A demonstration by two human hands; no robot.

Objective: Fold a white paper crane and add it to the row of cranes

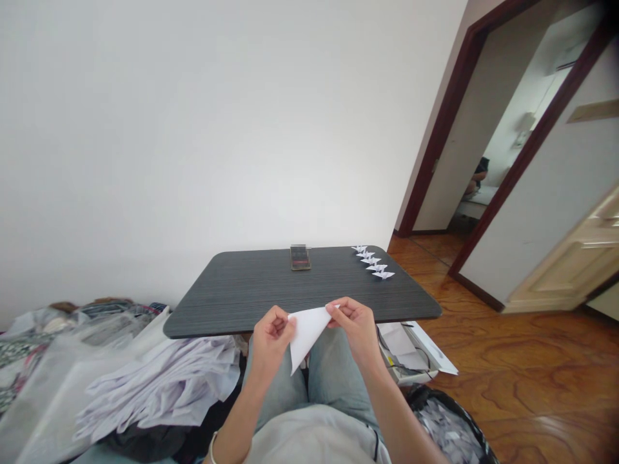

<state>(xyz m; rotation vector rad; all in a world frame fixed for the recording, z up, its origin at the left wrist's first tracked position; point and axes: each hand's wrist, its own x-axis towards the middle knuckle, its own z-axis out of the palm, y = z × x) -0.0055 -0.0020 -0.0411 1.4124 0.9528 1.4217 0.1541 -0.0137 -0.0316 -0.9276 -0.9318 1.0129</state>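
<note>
A dark wood-grain surface (227, 303) stands before the seated person, beyond their pale denim jeans (331, 364). Near its far right corner, five small folded paper cranes (371, 260) stand in a diagonal row, looking finished. A phone (300, 257) lies at the far edge, with no writing legible, though the view there is poor. In front of the near edge, the left hand (271, 341) and right hand (353, 328) hold a white paper triangle (307, 335), their fingers (336, 309) pinching its upper corners. It has no wings or neck formed, unlike the row.
</note>
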